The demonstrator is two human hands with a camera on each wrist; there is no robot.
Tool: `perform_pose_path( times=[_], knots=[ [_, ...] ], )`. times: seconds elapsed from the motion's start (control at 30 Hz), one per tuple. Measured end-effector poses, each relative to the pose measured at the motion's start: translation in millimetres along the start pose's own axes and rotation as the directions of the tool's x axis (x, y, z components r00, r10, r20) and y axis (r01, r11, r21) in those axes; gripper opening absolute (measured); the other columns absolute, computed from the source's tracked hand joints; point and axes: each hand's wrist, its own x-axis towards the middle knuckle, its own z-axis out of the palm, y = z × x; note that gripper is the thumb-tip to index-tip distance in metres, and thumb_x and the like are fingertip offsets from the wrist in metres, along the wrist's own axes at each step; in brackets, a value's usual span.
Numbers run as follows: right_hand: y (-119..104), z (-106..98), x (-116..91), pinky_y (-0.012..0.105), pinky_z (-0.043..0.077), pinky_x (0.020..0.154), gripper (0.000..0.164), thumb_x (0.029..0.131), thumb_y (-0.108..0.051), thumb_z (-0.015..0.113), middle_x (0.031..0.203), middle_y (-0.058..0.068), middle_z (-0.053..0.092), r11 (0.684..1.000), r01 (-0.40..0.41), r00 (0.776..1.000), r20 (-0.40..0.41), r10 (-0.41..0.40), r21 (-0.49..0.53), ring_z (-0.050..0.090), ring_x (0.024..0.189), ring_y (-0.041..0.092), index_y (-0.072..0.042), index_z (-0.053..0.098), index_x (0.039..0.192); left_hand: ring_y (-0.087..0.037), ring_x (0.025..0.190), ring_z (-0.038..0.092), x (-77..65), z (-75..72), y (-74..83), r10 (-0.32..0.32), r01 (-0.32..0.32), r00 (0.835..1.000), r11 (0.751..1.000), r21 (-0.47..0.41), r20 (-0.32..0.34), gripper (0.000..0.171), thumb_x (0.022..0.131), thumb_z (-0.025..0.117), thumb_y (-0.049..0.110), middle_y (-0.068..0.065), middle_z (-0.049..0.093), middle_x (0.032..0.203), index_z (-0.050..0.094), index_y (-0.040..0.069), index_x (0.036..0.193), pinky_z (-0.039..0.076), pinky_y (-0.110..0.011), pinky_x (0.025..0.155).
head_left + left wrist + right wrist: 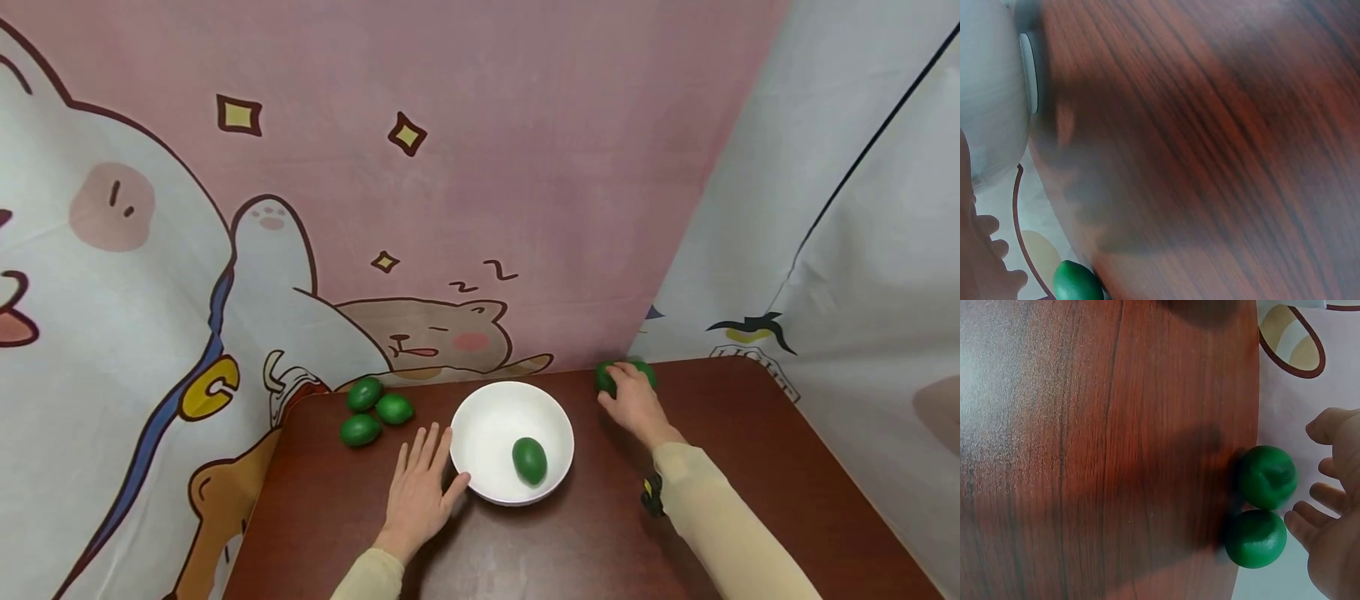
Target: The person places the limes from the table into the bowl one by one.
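Left hand [420, 493] beside bowl [483, 433], right hand [637, 406] at two green fruits [1256, 539], both grips wide
Off-centre contact could roll one away

White bowls: one bowl [483, 437] was counted. Green fruits [529, 461]: six in total; one sat inside the bowl, three lay grouped to its left, and two were at the far edge to its right. Hands: two, namely one left hand [422, 493] and one right hand [639, 406]. Pale sleeves [738, 525]: two. Brown tables: one table [540, 554]. Yellow sparkles [407, 134] printed on the far cloth [562, 167]: three.
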Motion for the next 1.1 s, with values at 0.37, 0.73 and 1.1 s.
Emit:
perform_pose_path(
  times=[0.37, 0.73, 1.1],
  knots=[
    [-4, 5, 7, 0.068, 0.040, 0.108, 0.058, 0.096, -0.015, 0.066, 0.154, 0.037, 0.037, 0.999, -0.007, 0.999, 0.045, 0.010, -0.052, 0.037, 0.138, 0.059, 0.013, 0.049, 0.144, -0.032, 0.157, 0.023, 1.1, -1.3, 0.6, 0.003, -0.002, 1.000, 1.000, 0.004, -0.008, 0.077, 0.102, 0.052, 0.060, -0.011, 0.029, 0.169, 0.034, 0.017, 0.163, 0.021, -0.059, 0.124],
    [-5, 14, 8, 0.064, 0.036, 0.114, 0.062, 0.093, -0.016, 0.070, 0.158, 0.037, 0.032, 0.996, -0.010, 0.995, 0.095, 0.018, -0.088, 0.031, 0.145, 0.054, 0.014, 0.049, 0.143, -0.036, 0.154, 0.029, 0.1, 3.0, -1.1, 0.020, -0.020, 0.999, 1.000, 0.004, -0.044, 0.077, 0.101, 0.055, 0.057, -0.014, 0.034, 0.166, 0.035, 0.015, 0.163, 0.024, -0.060, 0.123],
    [-5, 18, 6, 0.062, 0.035, 0.116, 0.060, 0.091, -0.015, 0.072, 0.156, 0.039, 0.033, 0.994, 0.007, 0.996, 0.090, 0.003, -0.111, 0.032, 0.145, 0.055, 0.016, 0.052, 0.139, -0.035, 0.156, 0.027, -0.1, 3.7, -2.2, 0.015, -0.015, 0.999, 1.000, -0.007, -0.029, 0.078, 0.102, 0.053, 0.059, -0.012, 0.030, 0.168, 0.031, 0.018, 0.164, 0.021, -0.058, 0.124]
  ],
)
